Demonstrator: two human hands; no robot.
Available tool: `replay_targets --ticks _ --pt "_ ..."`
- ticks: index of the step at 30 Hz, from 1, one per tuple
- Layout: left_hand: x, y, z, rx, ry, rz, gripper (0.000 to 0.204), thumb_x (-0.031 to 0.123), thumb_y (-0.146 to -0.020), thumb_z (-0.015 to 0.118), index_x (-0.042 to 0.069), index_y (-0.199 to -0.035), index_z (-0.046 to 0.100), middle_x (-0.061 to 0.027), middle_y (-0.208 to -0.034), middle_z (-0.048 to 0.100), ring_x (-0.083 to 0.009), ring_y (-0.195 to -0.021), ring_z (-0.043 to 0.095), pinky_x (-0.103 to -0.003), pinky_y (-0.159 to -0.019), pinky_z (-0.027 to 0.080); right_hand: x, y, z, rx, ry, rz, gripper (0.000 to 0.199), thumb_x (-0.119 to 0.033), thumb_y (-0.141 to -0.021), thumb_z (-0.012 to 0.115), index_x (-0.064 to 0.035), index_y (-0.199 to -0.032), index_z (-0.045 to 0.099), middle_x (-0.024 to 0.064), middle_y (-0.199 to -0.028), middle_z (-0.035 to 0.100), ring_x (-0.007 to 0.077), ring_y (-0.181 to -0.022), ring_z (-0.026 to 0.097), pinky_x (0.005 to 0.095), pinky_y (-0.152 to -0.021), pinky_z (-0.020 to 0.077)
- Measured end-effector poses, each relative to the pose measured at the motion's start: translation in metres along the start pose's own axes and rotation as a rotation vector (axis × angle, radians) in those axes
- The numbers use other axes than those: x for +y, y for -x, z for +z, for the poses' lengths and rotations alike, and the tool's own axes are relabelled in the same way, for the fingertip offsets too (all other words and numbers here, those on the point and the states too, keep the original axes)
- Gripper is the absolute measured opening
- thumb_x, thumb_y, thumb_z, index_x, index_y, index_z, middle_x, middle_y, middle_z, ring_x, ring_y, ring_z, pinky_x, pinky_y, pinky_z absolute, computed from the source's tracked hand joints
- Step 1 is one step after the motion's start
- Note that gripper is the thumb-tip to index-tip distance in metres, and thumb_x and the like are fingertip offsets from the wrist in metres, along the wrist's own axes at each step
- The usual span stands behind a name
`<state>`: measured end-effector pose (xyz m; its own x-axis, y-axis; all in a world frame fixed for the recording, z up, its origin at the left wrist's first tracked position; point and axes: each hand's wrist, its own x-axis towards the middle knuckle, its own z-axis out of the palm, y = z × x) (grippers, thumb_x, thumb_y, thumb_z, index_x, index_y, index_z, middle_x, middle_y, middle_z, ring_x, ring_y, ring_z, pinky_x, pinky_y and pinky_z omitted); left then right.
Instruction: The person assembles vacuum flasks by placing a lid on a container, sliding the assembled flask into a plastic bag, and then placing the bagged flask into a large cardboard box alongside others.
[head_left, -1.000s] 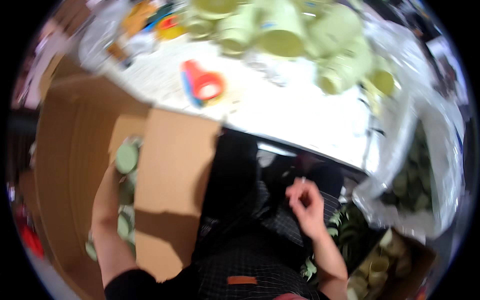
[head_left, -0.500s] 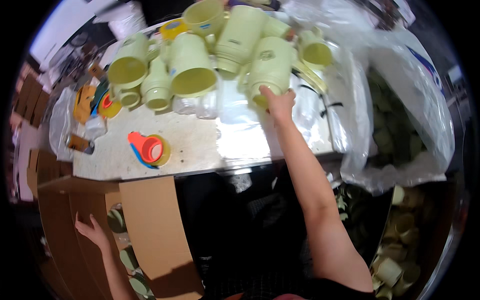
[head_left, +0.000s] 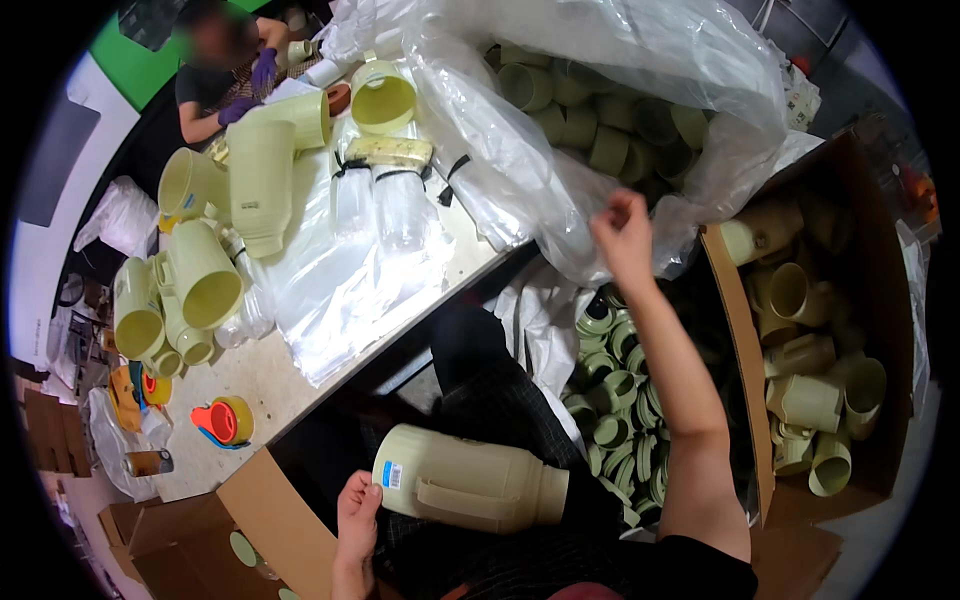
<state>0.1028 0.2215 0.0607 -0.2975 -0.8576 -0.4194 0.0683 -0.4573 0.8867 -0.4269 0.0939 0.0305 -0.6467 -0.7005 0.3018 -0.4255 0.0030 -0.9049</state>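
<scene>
Over my lap, my left hand grips the base end of a pale green thermos body. The thermos lies on its side, its handle toward me, narrower neck to the right and a blue-and-white sticker near the base. Higher up on the right, my right hand is at the near edge of a large clear plastic bag. Its fingers are curled together; whether they pinch the plastic cannot be made out. Inside the bag are many pale green cups.
More thermos bodies stand on the table, beside clear plastic sleeves and a tape roll. Below the bag lie green round parts. A cardboard box at right holds jugs. Across the table sits a gloved person.
The view has swung right. My left hand has left the cardboard box and now holds a thermos body. My right hand has moved from a thermos on the table to the bag's edge.
</scene>
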Motion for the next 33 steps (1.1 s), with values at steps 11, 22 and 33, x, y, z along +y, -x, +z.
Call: replay_targets --ticks 11,22,33 --pt "0.024 -0.039 0.038 0.489 0.436 0.062 0.044 0.029 -0.106 0.044 -0.003 -0.137 0.05 -0.0163 -0.135 0.059 -0.0303 -0.125 0.058 -0.045 -0.108 0.045 -0.004 -0.014 0.052 0.287 -0.306 0.102 0.059 -0.03 -0.093 0.071 0.0031 -0.136 0.046 0.0174 -0.128 0.059 0.0236 -0.116 0.058 0.0376 -0.102 0.0446" --pt "0.03 -0.025 0.023 0.331 0.36 -0.229 0.048 0.03 -0.108 0.039 -0.003 -0.143 0.043 -0.0184 -0.146 0.049 -0.0323 -0.135 0.048 -0.049 -0.115 0.037 -0.114 0.181 0.013 -0.604 -0.415 -0.713 0.066 -0.06 -0.096 0.049 -0.0092 -0.138 0.057 0.0188 -0.137 0.052 0.0352 -0.123 0.053 0.0451 -0.107 0.0399" --pt "0.118 -0.063 0.028 -0.072 0.021 0.547 0.035 0.034 -0.104 0.041 0.004 -0.1 0.059 -0.009 -0.101 0.063 -0.019 -0.094 0.065 -0.037 -0.085 0.056 -0.106 0.295 -0.007 -0.654 -0.388 -0.264 0.052 -0.018 -0.076 0.08 -0.0086 -0.124 0.059 0.0127 -0.121 0.059 0.0326 -0.113 0.056 0.0449 -0.101 0.042"
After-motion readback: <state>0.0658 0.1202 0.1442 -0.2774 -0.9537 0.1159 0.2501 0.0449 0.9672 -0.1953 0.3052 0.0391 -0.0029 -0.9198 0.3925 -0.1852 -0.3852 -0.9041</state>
